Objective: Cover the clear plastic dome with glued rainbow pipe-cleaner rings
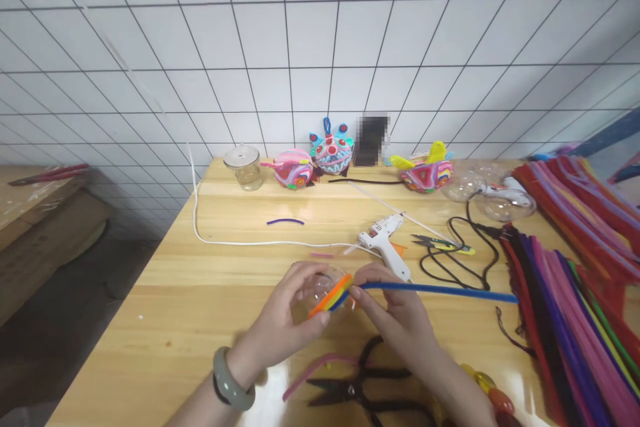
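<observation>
My left hand (283,313) is wrapped around a clear plastic ball (319,285). Orange, yellow and blue fuzzy strips lie side by side across the ball's near side. Between the thumb and fingers of my right hand (397,310) is a blue pipe cleaner (450,290); one end meets the strips on the ball, and its long free end stretches to the right. Black-handled scissors (351,390) lie below my hands, blades pointing left. A pink pipe cleaner (310,370) is beside them. Just beyond the ball rests a white hot glue gun (383,243).
Along the tiled wall stand a lidded glass cup (247,177), a pink fish figure (295,170), a blue monster figure (333,150), a phone (371,140) and another fish figure (427,173). Pipe cleaner bundles (565,307), clear balls (505,203), small snips (443,243) and a black cord (463,273) lie right.
</observation>
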The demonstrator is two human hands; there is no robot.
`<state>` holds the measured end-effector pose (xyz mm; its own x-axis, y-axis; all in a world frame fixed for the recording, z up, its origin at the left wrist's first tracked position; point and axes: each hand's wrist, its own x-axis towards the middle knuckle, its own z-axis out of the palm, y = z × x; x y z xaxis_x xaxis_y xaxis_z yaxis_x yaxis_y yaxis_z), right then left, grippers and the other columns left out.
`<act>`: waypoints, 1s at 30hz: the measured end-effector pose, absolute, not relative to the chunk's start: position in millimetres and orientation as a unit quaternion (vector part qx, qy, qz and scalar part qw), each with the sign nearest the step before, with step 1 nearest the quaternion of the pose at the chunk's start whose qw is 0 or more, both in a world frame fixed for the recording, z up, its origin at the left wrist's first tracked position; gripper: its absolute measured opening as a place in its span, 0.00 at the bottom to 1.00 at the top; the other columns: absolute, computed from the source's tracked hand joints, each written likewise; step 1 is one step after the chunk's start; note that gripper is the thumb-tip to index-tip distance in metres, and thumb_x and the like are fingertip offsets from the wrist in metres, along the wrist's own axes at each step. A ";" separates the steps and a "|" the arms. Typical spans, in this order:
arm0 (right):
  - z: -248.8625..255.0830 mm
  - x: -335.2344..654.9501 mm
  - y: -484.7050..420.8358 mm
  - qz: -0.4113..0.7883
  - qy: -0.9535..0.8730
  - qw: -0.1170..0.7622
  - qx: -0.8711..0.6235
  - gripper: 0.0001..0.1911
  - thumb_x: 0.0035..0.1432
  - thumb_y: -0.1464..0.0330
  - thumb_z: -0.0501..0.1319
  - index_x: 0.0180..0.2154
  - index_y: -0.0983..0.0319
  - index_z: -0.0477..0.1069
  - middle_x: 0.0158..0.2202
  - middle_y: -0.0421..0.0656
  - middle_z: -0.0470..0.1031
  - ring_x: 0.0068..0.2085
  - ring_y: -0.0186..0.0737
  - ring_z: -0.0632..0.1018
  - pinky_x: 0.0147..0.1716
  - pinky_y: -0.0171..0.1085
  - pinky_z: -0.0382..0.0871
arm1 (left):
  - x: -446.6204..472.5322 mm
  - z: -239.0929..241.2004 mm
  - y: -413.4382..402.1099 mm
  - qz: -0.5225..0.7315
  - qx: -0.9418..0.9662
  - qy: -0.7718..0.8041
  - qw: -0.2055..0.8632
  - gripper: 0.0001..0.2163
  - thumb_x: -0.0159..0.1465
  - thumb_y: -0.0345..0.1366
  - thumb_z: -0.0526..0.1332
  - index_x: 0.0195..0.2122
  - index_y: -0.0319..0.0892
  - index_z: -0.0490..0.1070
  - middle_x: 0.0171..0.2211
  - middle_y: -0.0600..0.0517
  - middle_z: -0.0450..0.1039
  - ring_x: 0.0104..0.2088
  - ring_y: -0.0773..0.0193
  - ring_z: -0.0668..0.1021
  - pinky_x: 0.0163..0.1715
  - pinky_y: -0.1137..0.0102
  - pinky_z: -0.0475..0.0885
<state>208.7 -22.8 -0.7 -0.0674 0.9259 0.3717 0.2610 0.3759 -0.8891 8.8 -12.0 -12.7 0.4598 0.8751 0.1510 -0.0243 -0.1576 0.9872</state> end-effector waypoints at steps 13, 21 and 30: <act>-2.6 207.7 -22.9 0.344 -0.642 0.509 -0.459 0.05 0.60 0.73 0.62 0.33 0.56 0.73 0.31 0.38 0.75 0.34 0.37 0.76 0.36 0.34 0.71 | 8.4 -12.1 -12.7 0.396 0.648 0.340 0.555 0.25 0.61 0.30 0.64 0.57 0.55 0.63 0.56 0.48 0.66 0.57 0.53 0.71 0.55 0.58 0.70; -2.7 206.9 -22.3 0.350 -0.625 0.512 -0.474 0.03 0.60 0.69 0.63 0.32 0.57 0.73 0.30 0.41 0.76 0.32 0.41 0.76 0.34 0.39 0.72 | 10.1 -11.4 -13.0 0.401 0.631 0.341 0.570 0.24 0.60 0.29 0.64 0.57 0.52 0.64 0.55 0.47 0.66 0.57 0.53 0.71 0.57 0.56 0.68; -3.7 206.1 -22.3 0.376 -0.603 0.511 -0.483 0.03 0.58 0.69 0.63 0.31 0.58 0.74 0.30 0.41 0.78 0.34 0.41 0.78 0.37 0.39 0.72 | 10.6 -11.6 -12.0 0.400 0.621 0.335 0.586 0.22 0.62 0.32 0.63 0.57 0.50 0.64 0.56 0.45 0.65 0.58 0.52 0.72 0.58 0.55 0.68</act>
<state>206.1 -22.3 -3.7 -0.0103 0.9675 0.2527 0.1975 0.2497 -0.9480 10.6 -12.0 -11.6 0.4565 0.8836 0.1044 -0.0528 -0.0902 0.9945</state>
